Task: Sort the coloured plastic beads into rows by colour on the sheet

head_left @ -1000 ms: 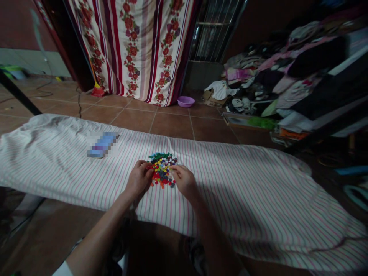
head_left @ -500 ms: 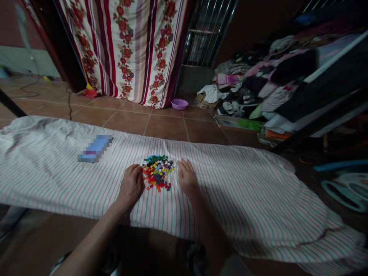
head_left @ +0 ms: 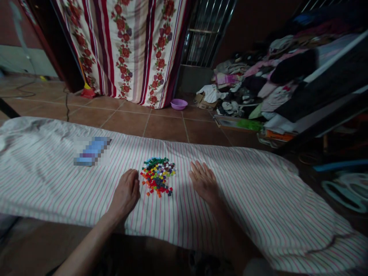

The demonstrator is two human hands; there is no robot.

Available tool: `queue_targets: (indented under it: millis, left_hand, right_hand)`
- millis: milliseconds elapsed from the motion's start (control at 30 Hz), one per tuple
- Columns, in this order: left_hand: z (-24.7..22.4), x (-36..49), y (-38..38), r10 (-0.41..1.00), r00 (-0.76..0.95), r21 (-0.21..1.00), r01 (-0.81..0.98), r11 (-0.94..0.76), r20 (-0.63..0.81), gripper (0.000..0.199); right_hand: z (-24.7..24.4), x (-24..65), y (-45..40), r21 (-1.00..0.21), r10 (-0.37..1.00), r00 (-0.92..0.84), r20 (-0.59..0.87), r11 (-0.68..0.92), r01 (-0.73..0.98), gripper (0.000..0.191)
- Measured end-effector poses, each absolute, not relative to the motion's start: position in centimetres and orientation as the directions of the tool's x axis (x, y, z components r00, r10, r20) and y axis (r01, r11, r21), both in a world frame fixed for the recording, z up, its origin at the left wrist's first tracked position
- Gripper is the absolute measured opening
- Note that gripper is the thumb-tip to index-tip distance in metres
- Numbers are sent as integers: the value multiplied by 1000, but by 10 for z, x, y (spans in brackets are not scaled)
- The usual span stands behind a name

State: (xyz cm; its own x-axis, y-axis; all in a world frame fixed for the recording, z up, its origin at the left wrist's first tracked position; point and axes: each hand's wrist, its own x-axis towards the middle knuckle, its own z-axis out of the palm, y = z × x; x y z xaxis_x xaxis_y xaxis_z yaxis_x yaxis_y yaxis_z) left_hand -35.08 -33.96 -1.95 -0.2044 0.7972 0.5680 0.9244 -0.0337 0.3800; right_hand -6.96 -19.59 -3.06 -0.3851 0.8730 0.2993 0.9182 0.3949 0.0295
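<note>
A loose pile of small coloured cubes (head_left: 157, 174) lies on a striped cloth (head_left: 253, 184), green toward the back, red and orange toward the front. Just left of the pile, my left hand (head_left: 127, 191) rests on its edge with the fingers curled together; whether anything is inside them is hidden. My right hand (head_left: 204, 182) lies palm down on the cloth, right of the cubes and apart from them, fingers spread and holding nothing.
A blurred-out blue item (head_left: 93, 150) lies on the cloth at the left. Beyond the cloth are a purple basin (head_left: 179, 104), a floral curtain (head_left: 135, 50), a red broom (head_left: 88, 91) and a heap of clothes (head_left: 253, 80) at the right.
My right hand has moved right, away from the cubes, and its fingers have spread. My left hand has shifted slightly left and toward me.
</note>
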Motion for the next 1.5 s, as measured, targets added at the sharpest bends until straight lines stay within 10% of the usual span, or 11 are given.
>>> queue_targets:
  millis: [200, 400, 700, 1100, 1300, 1500]
  left_hand:
    - [1, -290, -356, 745, 186, 219, 885, -410, 640, 34]
    - [1, -225, -354, 709, 573, 95, 747, -658, 410, 36]
    - [-20, -199, -345, 670, 641, -25, 729, -684, 375, 59]
    - [-30, -193, -347, 605, 613, -21, 711, -703, 508, 36]
    - [-8, -178, -345, 734, 544, 185, 738, -649, 407, 46]
    - [-2, -161, -348, 680, 629, 134, 689, -712, 376, 52]
  right_hand:
    - [-8, -83, -179, -21, 940, -281, 191, 291, 957, 48]
    - [11, -144, -136, -149, 829, -541, 144, 558, 816, 47]
    - [-13, -103, -95, -52, 824, -544, 155, 557, 829, 48]
    - [-19, 74, -65, -27, 985, -117, 128, 121, 992, 54]
    - [-5, 86, -91, -37, 874, -358, 328, 391, 920, 45]
    - [-19, 124, -155, -28, 821, -440, 364, 482, 876, 44]
